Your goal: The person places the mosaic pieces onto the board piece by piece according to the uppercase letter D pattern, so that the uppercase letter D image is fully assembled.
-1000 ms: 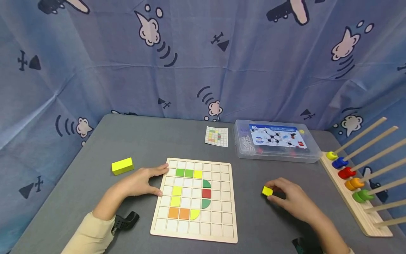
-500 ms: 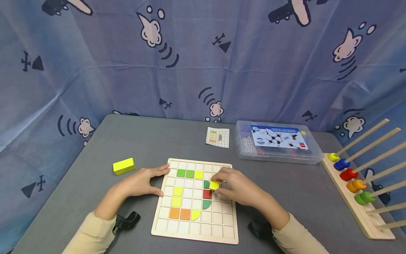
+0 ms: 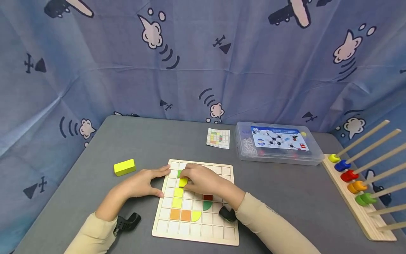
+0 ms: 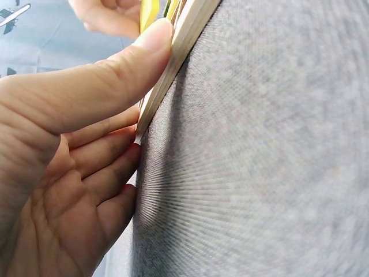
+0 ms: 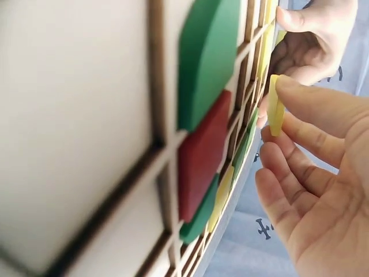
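My right hand (image 3: 206, 180) pinches a yellow square tile (image 3: 183, 182) between thumb and fingers, over the left part of a wooden grid board (image 3: 219, 232). In the right wrist view the tile (image 5: 277, 112) stands edge-on, apart from the board. My left hand (image 3: 144, 183) rests against the board's left edge, thumb and fingers spread. Lying in the grid are yellow square tiles (image 3: 177, 203), orange tiles (image 3: 174, 214), a yellow quarter-round tile (image 3: 196, 216), a red tile (image 5: 202, 158) and green quarter-round tiles (image 5: 207, 63). The right hand partly hides the upper rows.
A yellow block (image 3: 124, 167) lies left of the board. Behind it are a patterned card (image 3: 218, 138) and a clear plastic case (image 3: 279, 143). At the right edge stands a wooden rack (image 3: 358, 204) with coloured rings on pegs. A blue printed curtain (image 3: 190, 63) hangs behind the table.
My right hand has moved left from the table right of the board, across to the board's left columns, carrying the yellow tile. The left hand has stayed at the board's edge.
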Demonstrator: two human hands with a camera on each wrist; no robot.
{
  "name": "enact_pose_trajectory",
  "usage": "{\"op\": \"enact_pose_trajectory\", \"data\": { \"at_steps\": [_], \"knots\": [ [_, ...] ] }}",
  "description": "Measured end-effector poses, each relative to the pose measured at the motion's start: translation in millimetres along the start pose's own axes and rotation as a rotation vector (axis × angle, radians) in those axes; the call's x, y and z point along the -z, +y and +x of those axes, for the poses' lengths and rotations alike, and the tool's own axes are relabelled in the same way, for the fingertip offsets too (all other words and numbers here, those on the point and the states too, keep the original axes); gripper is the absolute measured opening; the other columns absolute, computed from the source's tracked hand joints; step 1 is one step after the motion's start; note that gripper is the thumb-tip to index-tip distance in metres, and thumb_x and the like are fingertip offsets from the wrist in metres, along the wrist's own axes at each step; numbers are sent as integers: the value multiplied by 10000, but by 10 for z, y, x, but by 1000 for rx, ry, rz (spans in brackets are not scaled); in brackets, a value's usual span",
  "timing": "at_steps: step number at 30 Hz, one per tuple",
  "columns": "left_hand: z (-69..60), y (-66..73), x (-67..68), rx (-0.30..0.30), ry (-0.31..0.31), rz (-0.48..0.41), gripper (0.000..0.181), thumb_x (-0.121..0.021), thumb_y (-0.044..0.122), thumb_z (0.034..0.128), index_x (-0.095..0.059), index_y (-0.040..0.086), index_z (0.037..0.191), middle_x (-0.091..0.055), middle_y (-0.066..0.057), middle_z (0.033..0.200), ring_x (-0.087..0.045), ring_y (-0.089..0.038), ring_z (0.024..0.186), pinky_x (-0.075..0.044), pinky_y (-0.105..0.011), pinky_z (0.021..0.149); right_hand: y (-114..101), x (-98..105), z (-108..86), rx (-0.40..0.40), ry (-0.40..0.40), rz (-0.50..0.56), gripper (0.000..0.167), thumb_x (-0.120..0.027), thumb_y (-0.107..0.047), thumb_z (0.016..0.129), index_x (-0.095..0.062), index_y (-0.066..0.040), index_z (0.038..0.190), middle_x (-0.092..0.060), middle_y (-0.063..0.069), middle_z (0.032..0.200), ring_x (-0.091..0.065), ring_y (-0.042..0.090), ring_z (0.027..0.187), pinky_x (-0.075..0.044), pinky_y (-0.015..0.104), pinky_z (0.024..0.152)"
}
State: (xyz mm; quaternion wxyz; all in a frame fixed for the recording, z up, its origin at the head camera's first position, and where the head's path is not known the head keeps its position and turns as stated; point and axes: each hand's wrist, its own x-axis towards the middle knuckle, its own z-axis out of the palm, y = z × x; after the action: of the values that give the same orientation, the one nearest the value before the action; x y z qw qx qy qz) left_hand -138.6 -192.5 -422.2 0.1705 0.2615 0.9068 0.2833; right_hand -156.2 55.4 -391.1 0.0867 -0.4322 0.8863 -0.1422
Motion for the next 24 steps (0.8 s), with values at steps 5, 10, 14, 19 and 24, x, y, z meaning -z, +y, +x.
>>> {"op": "enact_pose_trajectory", "data": {
  "at_steps": [5,10,14,19,24],
  "knots": [
    [-12,3,0,-4,-1,-3,852,-756,450,736,-421,106,1440,-317,-34,1538,-359,-308,1375,-388,-474,1044,-28,-31,93,14,-12,-40,226,-710,-203,857,-694,-124,1068,-632,10,989,-558,84,844,-497,221,791],
    [-13,-1,10,-4,-2,-2,858,-751,456,737,-413,112,1446,-315,-32,1539,-353,-308,1378,-385,-475,1047,-51,-42,147,11,-39,-59,250,-719,-203,850,-695,-124,1086,-633,10,1019,-584,96,897,-502,217,804],
    [-1,-10,21,-8,1,3,857,-753,450,737,-412,111,1446,-319,-34,1536,-355,-307,1377,-388,-471,1045,-50,-44,159,6,-47,-64,278,-733,-200,836,-696,-125,1101,-630,6,1023,-575,85,892,-495,206,802],
    [-2,-17,7,-10,-3,3,853,-749,461,738,-419,112,1443,-318,-36,1537,-353,-311,1377,-387,-475,1044,-27,-2,75,-5,-34,-21,306,-712,-206,848,-686,-117,1140,-636,20,1063,-587,106,936,-502,234,837],
    [11,-19,-12,-17,-6,-6,854,-753,457,739,-417,112,1443,-315,-37,1539,-346,-309,1381,-381,-477,1049,130,164,-264,-66,58,71,352,-687,-224,872,-658,-67,1185,-638,52,1115,-601,168,999,-516,322,852]
  ]
}}
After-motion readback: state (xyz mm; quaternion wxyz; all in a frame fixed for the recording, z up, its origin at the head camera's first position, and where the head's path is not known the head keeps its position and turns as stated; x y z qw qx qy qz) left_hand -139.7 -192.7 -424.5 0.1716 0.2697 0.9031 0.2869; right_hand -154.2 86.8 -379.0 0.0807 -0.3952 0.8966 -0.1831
